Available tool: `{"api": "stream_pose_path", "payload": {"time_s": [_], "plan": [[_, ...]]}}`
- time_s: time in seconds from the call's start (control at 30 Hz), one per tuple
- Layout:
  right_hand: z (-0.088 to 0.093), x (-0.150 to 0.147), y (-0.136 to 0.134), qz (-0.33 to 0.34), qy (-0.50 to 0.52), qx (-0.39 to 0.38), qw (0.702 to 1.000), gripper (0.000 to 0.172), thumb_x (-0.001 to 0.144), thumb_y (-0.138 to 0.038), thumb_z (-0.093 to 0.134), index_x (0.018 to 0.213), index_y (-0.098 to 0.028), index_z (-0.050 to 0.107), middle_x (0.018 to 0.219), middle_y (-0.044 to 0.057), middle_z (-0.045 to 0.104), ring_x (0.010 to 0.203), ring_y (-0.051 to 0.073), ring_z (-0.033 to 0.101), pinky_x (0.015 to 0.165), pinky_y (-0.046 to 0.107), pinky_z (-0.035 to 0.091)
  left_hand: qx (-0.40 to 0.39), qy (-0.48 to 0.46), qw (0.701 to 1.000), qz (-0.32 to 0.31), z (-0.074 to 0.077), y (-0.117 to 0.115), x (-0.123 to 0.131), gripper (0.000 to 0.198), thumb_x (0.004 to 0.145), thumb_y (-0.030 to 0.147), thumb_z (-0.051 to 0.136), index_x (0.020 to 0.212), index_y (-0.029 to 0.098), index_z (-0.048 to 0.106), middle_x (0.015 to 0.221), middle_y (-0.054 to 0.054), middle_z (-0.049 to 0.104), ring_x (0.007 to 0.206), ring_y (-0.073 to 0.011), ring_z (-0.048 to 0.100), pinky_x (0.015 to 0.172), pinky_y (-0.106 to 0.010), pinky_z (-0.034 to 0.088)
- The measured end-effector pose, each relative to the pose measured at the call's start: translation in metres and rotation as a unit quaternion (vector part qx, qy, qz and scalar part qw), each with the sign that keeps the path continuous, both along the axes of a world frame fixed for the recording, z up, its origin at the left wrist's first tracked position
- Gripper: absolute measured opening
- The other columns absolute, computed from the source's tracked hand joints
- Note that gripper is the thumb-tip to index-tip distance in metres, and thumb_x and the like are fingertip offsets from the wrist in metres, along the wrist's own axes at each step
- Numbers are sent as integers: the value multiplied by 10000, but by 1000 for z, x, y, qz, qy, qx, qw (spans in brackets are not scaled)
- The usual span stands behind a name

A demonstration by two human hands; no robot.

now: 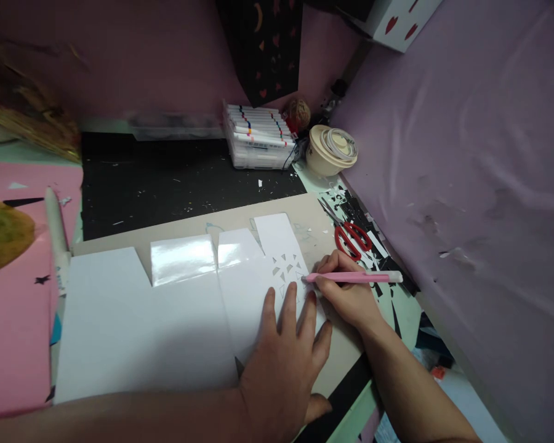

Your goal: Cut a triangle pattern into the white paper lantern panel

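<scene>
A white glossy card sheet (pixel 157 326), cut like an unfolded box with flaps, lies flat on a beige board (pixel 309 227). My left hand (pixel 286 363) presses flat on its right part, fingers spread. My right hand (pixel 346 289) grips a pink craft knife (pixel 355 277) like a pen, its tip touching the sheet beside several small triangular cut-outs (pixel 286 267) in the right flap.
Red-handled scissors (pixel 353 239) lie among black and white paper scraps to the right. Behind are a marker case (pixel 258 136), a twine ball (pixel 298 114) and a bowl of tape (pixel 331 149). A white marker (pixel 55 227) lies on pink paper (pixel 13 320) at left. A purple cloth (pixel 466 172) rises at right.
</scene>
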State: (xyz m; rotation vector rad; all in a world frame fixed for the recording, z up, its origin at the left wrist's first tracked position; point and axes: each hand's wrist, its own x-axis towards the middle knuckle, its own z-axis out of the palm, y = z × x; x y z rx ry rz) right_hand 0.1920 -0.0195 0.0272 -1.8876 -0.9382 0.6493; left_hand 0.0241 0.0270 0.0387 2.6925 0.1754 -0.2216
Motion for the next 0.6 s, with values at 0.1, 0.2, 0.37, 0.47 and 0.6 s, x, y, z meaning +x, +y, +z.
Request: {"api": "stream_pose_path", "payload": {"time_s": [0.1, 0.2, 0.37, 0.47, 0.6], "plan": [[-1, 0, 0, -5, -3, 2, 1000, 230, 733, -166, 656, 636, -228, 457, 623, -31, 556, 627, 152, 541, 588, 299, 428, -2, -2, 1000, 1, -1, 0, -1, 814, 819, 686, 549, 1488, 246, 403, 1599, -211, 213, 1453, -516, 96, 1087, -779, 145], [0, 1, 0, -6, -3, 9, 1000, 235, 726, -158, 651, 636, -229, 446, 621, -31, 557, 622, 150, 533, 581, 296, 424, -5, 1, 1000, -1, -1, -1, 0, 812, 821, 687, 545, 1489, 247, 402, 1600, -212, 209, 1454, -517, 88, 1085, -782, 140], [1, 1, 1, -5, 4, 16, 1000, 234, 722, -151, 647, 642, -229, 442, 618, -35, 548, 620, 148, 527, 586, 297, 425, -2, 8, 1000, 2, 0, -2, 2, 821, 821, 696, 536, 1496, 254, 387, 1606, -205, 197, 1456, -515, 68, 1093, -778, 118], [0, 1, 0, 5, 16, 20, 1000, 205, 729, -149, 640, 659, -227, 465, 638, -30, 561, 635, 150, 538, 599, 301, 435, -1, 18, 1000, -2, 0, -2, 2, 824, 825, 698, 526, 1503, 253, 375, 1608, -200, 195, 1458, -512, 72, 1093, -778, 124], [-1, 0, -2, 28, 28, 23, 999, 186, 734, -141, 638, 675, -225, 483, 653, -29, 565, 636, 146, 538, 600, 297, 441, -1, 13, 1000, -2, 1, -1, 1, 827, 824, 695, 533, 1499, 242, 382, 1608, -202, 194, 1456, -515, 90, 1092, -777, 140]]}}
